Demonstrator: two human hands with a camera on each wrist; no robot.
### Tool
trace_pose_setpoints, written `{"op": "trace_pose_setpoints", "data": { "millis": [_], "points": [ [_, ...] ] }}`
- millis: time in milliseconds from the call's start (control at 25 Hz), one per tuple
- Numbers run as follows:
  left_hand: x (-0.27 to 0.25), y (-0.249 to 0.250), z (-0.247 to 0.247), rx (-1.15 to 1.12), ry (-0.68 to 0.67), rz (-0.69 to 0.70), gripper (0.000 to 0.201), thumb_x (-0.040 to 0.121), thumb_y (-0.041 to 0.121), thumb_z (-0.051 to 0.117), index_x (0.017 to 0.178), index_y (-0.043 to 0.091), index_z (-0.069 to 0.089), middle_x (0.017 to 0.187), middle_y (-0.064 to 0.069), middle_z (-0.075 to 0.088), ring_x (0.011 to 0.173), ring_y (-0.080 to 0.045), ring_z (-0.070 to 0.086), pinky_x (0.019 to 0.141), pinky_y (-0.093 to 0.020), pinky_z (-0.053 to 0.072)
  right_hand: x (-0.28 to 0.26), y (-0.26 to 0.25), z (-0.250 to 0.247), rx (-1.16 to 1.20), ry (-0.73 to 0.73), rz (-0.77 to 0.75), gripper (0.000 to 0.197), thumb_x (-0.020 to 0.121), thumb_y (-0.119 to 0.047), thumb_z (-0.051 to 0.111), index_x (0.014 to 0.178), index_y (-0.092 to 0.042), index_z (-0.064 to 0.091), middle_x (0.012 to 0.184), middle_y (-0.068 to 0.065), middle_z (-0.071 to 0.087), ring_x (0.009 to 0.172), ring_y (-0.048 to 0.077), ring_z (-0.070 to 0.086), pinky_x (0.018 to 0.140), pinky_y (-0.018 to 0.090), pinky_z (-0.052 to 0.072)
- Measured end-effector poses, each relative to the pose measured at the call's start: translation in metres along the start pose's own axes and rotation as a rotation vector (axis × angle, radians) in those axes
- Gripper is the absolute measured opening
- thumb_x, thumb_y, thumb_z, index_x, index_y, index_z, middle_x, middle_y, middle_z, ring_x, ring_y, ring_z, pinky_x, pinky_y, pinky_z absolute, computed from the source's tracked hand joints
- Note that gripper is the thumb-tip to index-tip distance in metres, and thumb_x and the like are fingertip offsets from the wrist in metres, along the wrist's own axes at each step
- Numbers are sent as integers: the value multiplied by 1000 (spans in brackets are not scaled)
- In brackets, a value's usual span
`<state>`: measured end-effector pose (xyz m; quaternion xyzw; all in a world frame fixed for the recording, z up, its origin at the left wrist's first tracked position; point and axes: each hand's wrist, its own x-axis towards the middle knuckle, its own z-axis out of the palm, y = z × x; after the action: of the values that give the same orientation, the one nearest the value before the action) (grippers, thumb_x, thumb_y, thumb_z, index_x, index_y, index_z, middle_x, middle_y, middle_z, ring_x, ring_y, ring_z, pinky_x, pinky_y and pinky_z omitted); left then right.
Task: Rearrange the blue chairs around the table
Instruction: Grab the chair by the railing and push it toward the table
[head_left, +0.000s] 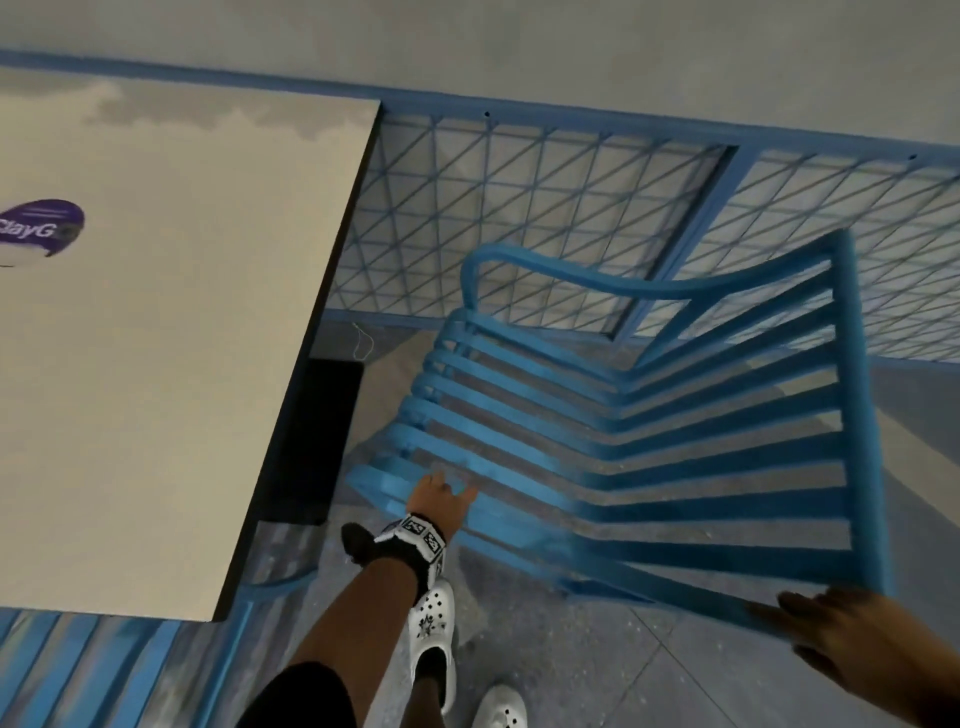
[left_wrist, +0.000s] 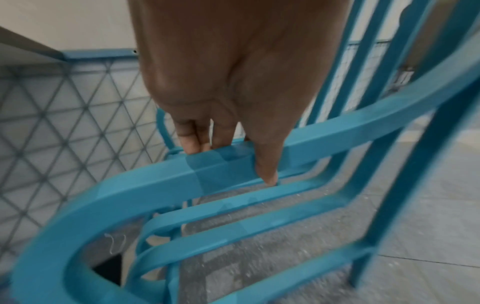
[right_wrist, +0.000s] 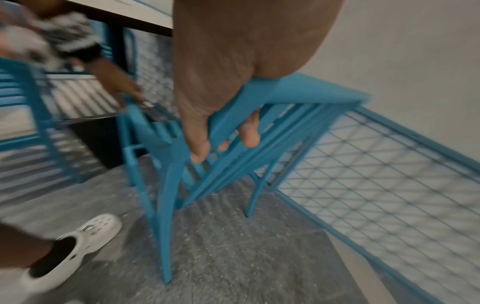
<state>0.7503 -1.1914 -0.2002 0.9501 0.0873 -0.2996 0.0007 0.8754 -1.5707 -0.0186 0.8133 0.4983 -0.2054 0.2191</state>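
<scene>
Overhead, I see the slatted blue metal chair right of centre, beside the pale square table. Left-wrist view: my left hand grips its front seat rail, mid-frame. Right-wrist view: my right hand clasps the backrest's top bar.

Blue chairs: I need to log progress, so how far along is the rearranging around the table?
Nothing looks finished. In hand: one blue chair beside the table, the left hand gripping its armrest and the right hand its backrest top. A second chair sits at the table's near edge. Left: setting this chair in place; other chairs are out of view.
</scene>
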Motion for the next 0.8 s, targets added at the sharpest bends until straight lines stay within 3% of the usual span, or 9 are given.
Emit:
{"op": "trace_pose_setpoints", "data": {
  "millis": [80,160,280,360,440,520,600,720,800],
  "points": [
    [-11,6,5,24,-19,24,38,97,17,32,135,15,33,129,-25,53,127,-41,36,105,-46,31,9,14,-6,23,-91,32,63,23,-49,84,84,-40,73,54,-21,69,35,0,58,36,15,51],
    [-16,2,6,121,-55,51,44,95,13,35,138,18,27,124,-25,58,128,-42,36,106,-46,31,25,29,-13,-10,-31,42,71,10,-49,86,79,-42,74,52,-24,66,37,-1,58,37,14,49],
    [-1,-18,2,82,93,-22,45,88,10,45,132,20,39,104,-22,70,112,-38,54,97,-40,42,57,42,-39,-14,-15,41,71,11,-43,88,80,-42,74,51,-21,66,40,-1,59,41,15,51],
    [8,-34,-12,32,185,-91,40,71,20,64,110,26,63,67,-15,76,78,-30,68,74,-30,57,86,43,-47,24,15,79,69,13,-27,91,79,-38,75,52,-15,69,41,6,62,42,21,54],
    [17,-46,-18,-57,108,-138,46,77,21,64,121,21,54,82,-18,76,93,-33,65,82,-36,53,108,30,-69,-37,5,136,63,24,-15,90,82,-36,74,60,-9,73,50,12,68,51,24,56],
    [31,-54,-12,-60,130,-115,45,89,17,51,132,15,37,107,-19,70,113,-36,52,98,-42,43,126,23,-86,13,9,219,46,64,-13,75,104,-35,69,93,-3,77,86,16,71,80,28,52],
    [36,-65,-12,-80,175,-127,46,88,15,51,132,13,37,101,-19,71,110,-38,54,101,-44,43,143,8,-90,81,40,375,31,80,-10,60,106,-25,69,102,5,75,98,28,67,91,36,45],
    [25,-71,-16,-185,156,-145,55,55,11,81,107,9,63,53,-20,70,75,-41,67,69,-43,59,151,-14,-76,69,84,549,15,52,-2,81,61,-11,71,54,16,68,56,37,64,67,46,51],
    [23,-74,-4,-275,156,-149,61,22,15,90,80,14,72,31,-9,59,47,-32,65,42,-30,54,149,-24,-65,77,129,565,22,42,3,81,57,-8,70,46,16,62,48,34,60,61,43,50]
  ]
}}
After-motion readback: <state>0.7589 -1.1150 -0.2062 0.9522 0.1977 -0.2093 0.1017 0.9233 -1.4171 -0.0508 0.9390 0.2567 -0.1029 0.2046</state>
